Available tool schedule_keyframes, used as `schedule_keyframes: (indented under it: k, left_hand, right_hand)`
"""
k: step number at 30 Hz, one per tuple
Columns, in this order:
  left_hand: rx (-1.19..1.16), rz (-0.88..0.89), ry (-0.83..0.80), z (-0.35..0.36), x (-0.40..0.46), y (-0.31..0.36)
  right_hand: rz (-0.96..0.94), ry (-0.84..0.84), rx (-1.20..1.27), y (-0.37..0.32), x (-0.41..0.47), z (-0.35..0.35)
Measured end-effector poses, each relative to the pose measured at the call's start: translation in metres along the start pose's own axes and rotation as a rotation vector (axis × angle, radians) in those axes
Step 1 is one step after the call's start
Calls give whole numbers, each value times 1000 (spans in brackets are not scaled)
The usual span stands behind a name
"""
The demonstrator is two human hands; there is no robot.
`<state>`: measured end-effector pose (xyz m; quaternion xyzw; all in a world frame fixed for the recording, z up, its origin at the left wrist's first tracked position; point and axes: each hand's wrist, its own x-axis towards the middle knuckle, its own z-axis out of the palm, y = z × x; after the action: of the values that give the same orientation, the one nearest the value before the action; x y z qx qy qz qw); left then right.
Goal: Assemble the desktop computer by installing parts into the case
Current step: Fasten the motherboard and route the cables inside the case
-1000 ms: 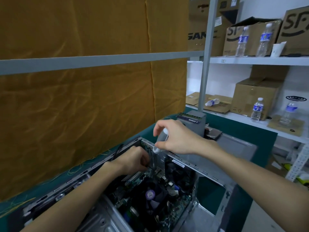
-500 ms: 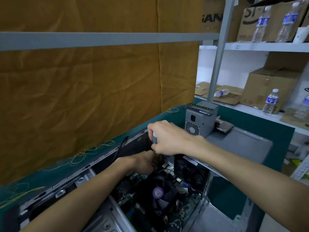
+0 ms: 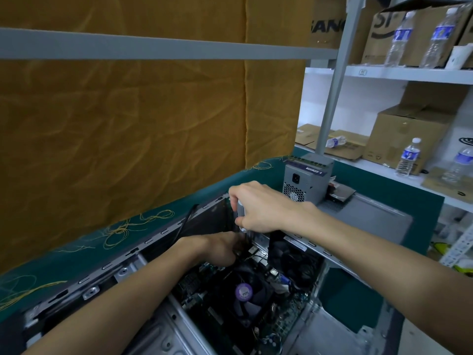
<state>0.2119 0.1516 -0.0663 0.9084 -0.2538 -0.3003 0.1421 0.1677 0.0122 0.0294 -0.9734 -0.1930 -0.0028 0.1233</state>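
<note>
The computer case (image 3: 84,290) lies on its side on the green tabletop (image 3: 378,201), open face up, presumably so that parts can be lowered in from above. The right hand (image 3: 263,208) is curled around the grey handle of a screwdriver (image 3: 240,210), held upright over the rear wall of the case at about 12 o'clock from the round fan (image 3: 243,293); the tip is hidden behind the fingers. The left hand (image 3: 217,249) is reached down inside the case just under the right one, fingers bent toward the same spot; whether something small is pinched there cannot be told, since the fingertips are in shadow. Judged from this pairing, a screw or bracket is probably being steadied below while the tool is driven from above. The motherboard (image 3: 279,324) and a second black fan (image 3: 294,260), at 2 o'clock from the round one, are already seated. The power supply (image 3: 304,179) stands outside the case at 1 o'clock, with a flat drive (image 3: 343,192) just beside it at its 3 o'clock, both apparently waiting to be fitted. A black cable (image 3: 188,219) is draped over the far case edge. Water bottles (image 3: 409,157) and cardboard boxes (image 3: 401,139) are kept on the shelf behind.
</note>
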Motion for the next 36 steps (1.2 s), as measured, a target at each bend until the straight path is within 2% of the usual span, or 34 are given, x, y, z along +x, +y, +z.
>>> schedule_keyframes:
  k: [5,11,18,25,36]
  left_hand:
    - [-105,-31,-56,0,-1,0]
    - [-111,-42,-91,-1,-9,3]
    - [38,-17,-44,-3,-22,3]
    - [277,-39,-97,2,-28,1]
    - [347,-57,-130,0,-29,6]
  right_hand:
    - [11,-4,5,3,-1,-2]
    - [1,1,-57,-3,2,-5]
    - [-3,23,-9,1,5,2]
    - [-12,28,14,6,6,3]
    - [-4,66,26,11,8,7]
